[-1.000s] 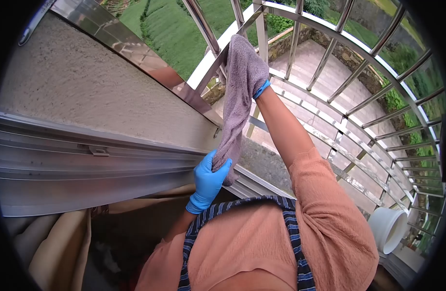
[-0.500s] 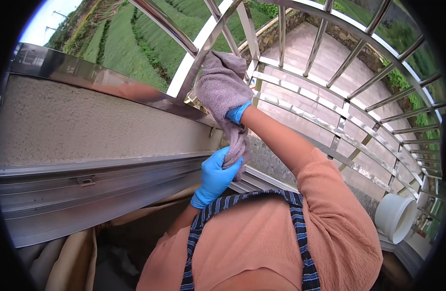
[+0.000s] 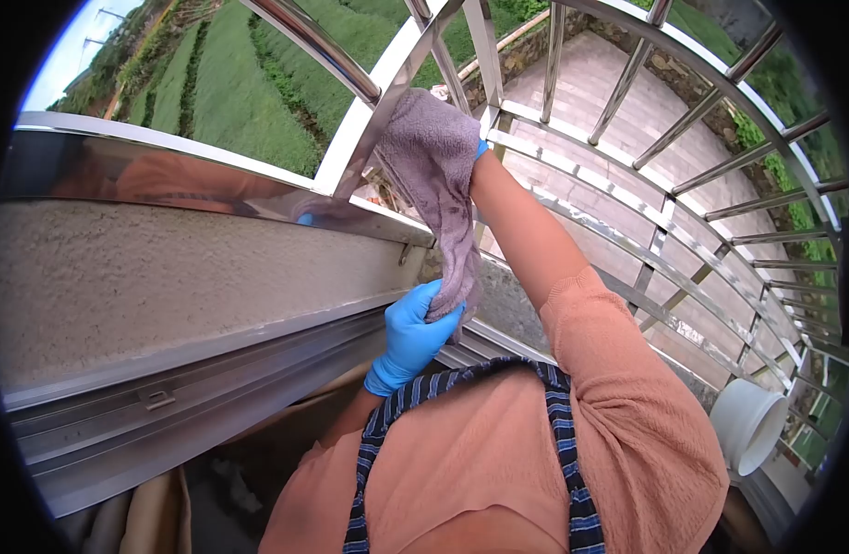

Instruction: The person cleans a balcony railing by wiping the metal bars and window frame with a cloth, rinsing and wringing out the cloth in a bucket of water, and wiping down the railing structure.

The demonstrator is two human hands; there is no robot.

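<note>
At the far left, the rough concrete sill (image 3: 166,277) runs under a shiny steel rail (image 3: 212,189), with the grooved window track (image 3: 193,406) below it. Further right, the left hand (image 3: 415,332), in a blue glove, is clenched on the lower end of the grey cloth (image 3: 438,175), just above the track. The cloth stretches up to the slanted bar (image 3: 378,102) of the steel grille (image 3: 683,175), where the right hand (image 3: 478,150) is almost wholly hidden behind it; only a strip of blue glove shows, so its grip cannot be told, though the cloth seems wrapped over it.

The risk, as I judge it, is that the cloth slips loose beyond the bars and falls to the paved yard (image 3: 618,102) far below, since the arm reaches out through the grille. A white bucket (image 3: 747,427) stands at the right, by the lower bars, and green terraced fields (image 3: 230,92) lie outside.
</note>
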